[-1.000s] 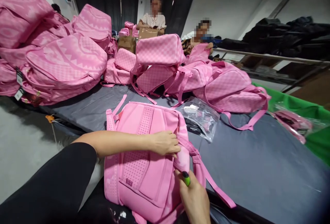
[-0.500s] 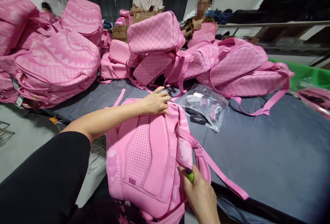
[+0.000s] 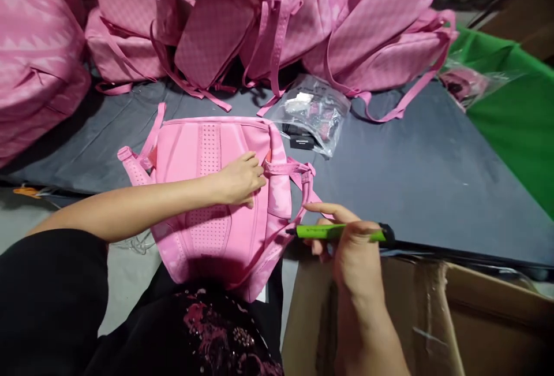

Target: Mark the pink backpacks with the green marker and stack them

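Observation:
A pink backpack (image 3: 244, 226) leans against the table's front edge at my lap, its padded, dotted back panel facing me. My left hand (image 3: 243, 181) lies across that panel, fingers curled into the fabric near its right edge. Loose shoulder straps (image 3: 303, 182) hang off the right side. Just right of the bag, my right hand (image 3: 346, 237) grips a green marker (image 3: 320, 231) with black ends, its dark tip pointing left at the bag's side. The index finger reaches out above the marker, close to the strap.
More pink backpacks (image 3: 367, 29) are heaped along the back of the grey-covered table (image 3: 415, 179). A clear plastic bag (image 3: 315, 110) with small items lies behind my backpack. A cardboard box (image 3: 497, 318) stands at lower right, below the table edge; green fabric (image 3: 511, 116) borders the right.
The view has tilted down, bringing the cardboard box in. My left hand has shifted from the backpack's top down its right edge. My right hand has drawn off the bag's side, exposing the marker.

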The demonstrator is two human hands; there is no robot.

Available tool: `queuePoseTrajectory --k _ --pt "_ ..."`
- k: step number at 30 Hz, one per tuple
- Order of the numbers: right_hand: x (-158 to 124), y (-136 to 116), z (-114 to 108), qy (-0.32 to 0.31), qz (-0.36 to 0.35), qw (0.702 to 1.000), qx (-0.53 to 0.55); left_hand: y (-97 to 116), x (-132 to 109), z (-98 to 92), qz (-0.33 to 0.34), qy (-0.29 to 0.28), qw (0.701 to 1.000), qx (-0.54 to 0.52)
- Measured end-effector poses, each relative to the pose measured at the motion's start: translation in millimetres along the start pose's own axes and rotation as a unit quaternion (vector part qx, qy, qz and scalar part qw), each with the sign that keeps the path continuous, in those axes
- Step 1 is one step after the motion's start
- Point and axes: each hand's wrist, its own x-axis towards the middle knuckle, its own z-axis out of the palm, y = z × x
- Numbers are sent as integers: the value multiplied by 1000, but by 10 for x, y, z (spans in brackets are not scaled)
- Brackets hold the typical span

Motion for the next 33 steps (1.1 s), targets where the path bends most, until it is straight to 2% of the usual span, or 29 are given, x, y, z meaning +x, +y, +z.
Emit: queuePoseTrajectory --k 3,5,7,10,12,16,21,26,33 --pt "65 47 224 11 1 999 50 35 -108 63 12 41 999 -2" --pt "112 114 391 30 -11 999 27 62 -192 129 21 75 997 3" --pt "140 183 529 73 -22 997 -12 84 -260 204 27 106 994 20" --pt "148 256 662 126 -28 991 -44 108 -314 299 23 156 986 46" --pt "148 288 714 133 -24 989 -52 114 -322 335 21 180 982 53" --pt "165 348 786 124 -23 989 -71 102 -318 359 20 184 981 56" --pt "205 401 835 118 -38 981 -152 86 -325 388 15 172 984 37" --pt "246 397 855 127 -35 987 -92 80 -336 425 13 178 984 19" --pt "254 370 861 112 -14 989 -99 77 -334 438 14 195 980 39"
